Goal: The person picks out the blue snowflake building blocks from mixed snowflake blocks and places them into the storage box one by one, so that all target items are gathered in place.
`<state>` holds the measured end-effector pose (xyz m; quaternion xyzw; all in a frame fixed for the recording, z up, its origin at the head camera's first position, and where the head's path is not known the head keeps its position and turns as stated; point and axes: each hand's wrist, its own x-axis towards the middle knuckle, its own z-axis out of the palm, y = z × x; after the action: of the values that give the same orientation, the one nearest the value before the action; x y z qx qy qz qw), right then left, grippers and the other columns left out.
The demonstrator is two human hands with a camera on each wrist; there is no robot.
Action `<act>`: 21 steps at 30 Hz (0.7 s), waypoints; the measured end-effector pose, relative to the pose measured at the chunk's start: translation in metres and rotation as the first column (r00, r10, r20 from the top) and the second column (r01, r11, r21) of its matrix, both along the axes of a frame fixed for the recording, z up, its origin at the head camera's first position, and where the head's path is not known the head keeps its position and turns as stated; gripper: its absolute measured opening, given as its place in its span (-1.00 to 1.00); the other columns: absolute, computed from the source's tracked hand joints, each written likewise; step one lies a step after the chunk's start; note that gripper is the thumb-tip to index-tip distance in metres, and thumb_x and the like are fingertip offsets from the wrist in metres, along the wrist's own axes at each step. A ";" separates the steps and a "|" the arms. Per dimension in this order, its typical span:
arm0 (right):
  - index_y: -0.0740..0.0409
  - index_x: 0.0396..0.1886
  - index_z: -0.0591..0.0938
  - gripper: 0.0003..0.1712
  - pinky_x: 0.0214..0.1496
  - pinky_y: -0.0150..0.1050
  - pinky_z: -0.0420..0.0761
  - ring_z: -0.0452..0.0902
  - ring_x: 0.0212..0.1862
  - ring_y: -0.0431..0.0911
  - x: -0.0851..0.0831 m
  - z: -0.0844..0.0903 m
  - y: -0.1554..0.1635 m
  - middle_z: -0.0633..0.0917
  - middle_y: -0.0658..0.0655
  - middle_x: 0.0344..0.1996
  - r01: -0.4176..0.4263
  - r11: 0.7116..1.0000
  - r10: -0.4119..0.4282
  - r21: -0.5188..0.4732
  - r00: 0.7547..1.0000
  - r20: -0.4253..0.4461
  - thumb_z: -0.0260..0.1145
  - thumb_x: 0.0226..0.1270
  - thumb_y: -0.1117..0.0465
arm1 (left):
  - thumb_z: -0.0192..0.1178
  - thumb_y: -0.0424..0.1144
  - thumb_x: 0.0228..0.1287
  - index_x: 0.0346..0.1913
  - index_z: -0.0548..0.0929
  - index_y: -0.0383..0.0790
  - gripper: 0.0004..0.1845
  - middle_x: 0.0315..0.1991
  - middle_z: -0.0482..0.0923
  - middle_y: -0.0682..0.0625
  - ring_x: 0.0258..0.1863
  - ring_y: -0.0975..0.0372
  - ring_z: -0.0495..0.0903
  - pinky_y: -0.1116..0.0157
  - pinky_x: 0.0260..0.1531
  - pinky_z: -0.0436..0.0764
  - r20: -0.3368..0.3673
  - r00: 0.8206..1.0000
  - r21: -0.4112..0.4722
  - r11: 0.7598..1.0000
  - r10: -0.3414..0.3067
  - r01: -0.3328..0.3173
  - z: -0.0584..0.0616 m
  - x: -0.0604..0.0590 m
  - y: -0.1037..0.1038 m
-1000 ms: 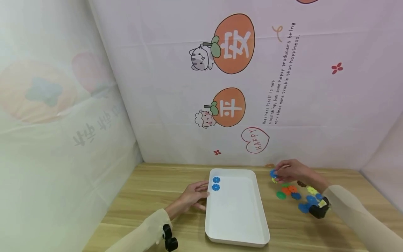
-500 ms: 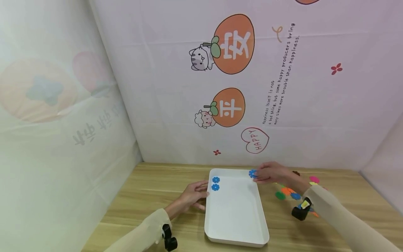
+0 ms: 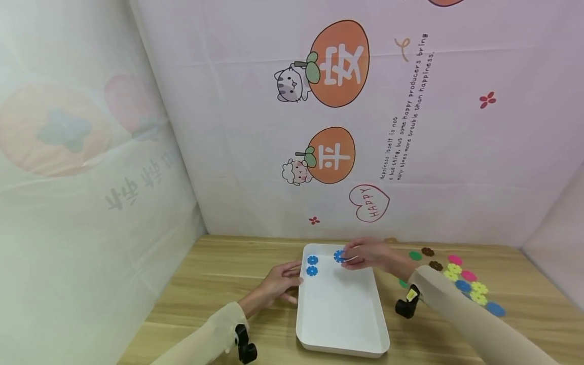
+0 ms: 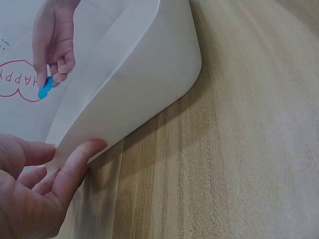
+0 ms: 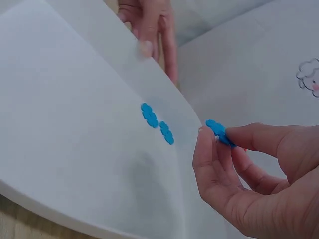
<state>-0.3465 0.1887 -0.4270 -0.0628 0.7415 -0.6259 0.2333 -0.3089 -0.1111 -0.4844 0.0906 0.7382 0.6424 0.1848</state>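
Observation:
A white rectangular tray (image 3: 339,324) (image 4: 144,74) (image 5: 60,149) lies on the wooden table. Two blue flower pieces (image 3: 312,265) (image 5: 156,122) lie in its far left corner. My right hand (image 3: 362,253) (image 5: 239,174) pinches a third blue flower piece (image 3: 338,256) (image 4: 45,87) (image 5: 219,133) over the far end of the tray, right of those two. My left hand (image 3: 279,285) (image 4: 35,189) rests with straight fingers against the tray's left outer wall.
Several loose flower pieces lie on the table right of the tray: green (image 3: 414,255), brown (image 3: 427,251), pink (image 3: 454,260), yellow (image 3: 479,289), blue (image 3: 495,308). A printed backdrop stands behind and at both sides.
My right hand has carried the blue flower piece leftward from the loose pile to above the tray's far end. The left hand has stayed at the tray's wall.

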 end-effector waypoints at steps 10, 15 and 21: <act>0.40 -0.02 0.61 -0.81 -0.10 -0.22 0.87 0.72 -0.29 -0.07 0.002 -0.024 -0.036 0.79 0.20 -0.27 0.017 0.989 -0.018 0.149 1.000 0.008 0.34 0.47 0.38 | 0.21 -0.40 0.50 0.57 0.33 -0.30 -0.36 0.46 0.41 -0.38 0.26 -0.16 0.63 0.17 -0.43 0.87 0.001 1.000 -0.004 1.000 -0.008 0.008 0.001 0.001 0.002; 0.37 -0.06 0.61 -0.83 -0.14 -0.24 0.86 0.73 -0.31 -0.09 0.002 -0.029 -0.051 0.80 0.19 -0.30 -0.020 0.982 0.022 0.188 1.000 -0.005 0.35 0.45 0.37 | 0.22 -0.41 0.49 0.57 0.32 -0.32 -0.35 0.46 0.40 -0.38 0.25 -0.16 0.63 0.19 -0.44 0.86 0.003 1.000 0.000 1.000 -0.001 0.001 0.002 0.001 0.001; 0.36 -0.16 0.63 -0.87 -0.21 -0.21 0.87 0.73 -0.40 -0.10 0.009 -0.035 -0.070 0.79 0.20 -0.40 0.003 0.970 0.008 0.243 0.999 -0.041 0.40 0.40 0.38 | 0.22 -0.40 0.49 0.57 0.32 -0.32 -0.35 0.47 0.40 -0.38 0.27 -0.15 0.62 0.18 -0.42 0.87 0.009 1.000 0.005 1.000 -0.001 0.001 0.001 0.000 0.001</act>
<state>-0.3376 0.1189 -0.4620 -0.0477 0.8173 -0.5285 0.2246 -0.3089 -0.1101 -0.4830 0.0886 0.7358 0.6444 0.1883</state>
